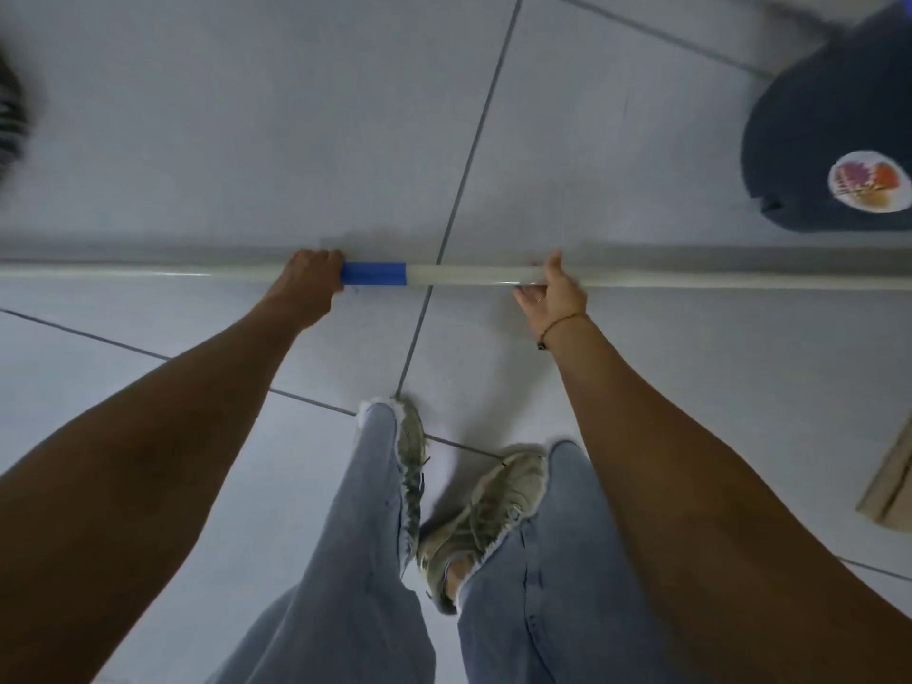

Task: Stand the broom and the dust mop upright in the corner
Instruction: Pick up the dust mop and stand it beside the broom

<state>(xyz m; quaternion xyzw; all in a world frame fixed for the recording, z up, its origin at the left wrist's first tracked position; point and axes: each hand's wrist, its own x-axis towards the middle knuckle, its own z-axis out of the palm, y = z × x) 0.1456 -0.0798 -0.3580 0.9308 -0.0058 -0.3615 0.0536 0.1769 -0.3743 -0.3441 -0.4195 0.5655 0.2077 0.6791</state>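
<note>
A long white handle (474, 277) with a blue band (373, 274) runs level across the whole view, just above the tiled floor. My left hand (308, 283) is closed around it from above, right beside the blue band. My right hand (552, 293) cups it from below, thumb up and fingers curled under the pole. Both ends of the handle run out of view, so I cannot tell whether it is the broom or the dust mop. At the left edge a blurred dark striped mass (11, 120) may be a head of one tool.
A dark blue bucket (829, 116) with a round coloured label stands at the upper right. A beige wooden object (891, 486) lies at the right edge. My two feet in grey sneakers (474, 506) stand on the pale floor tiles (247, 140) below the handle.
</note>
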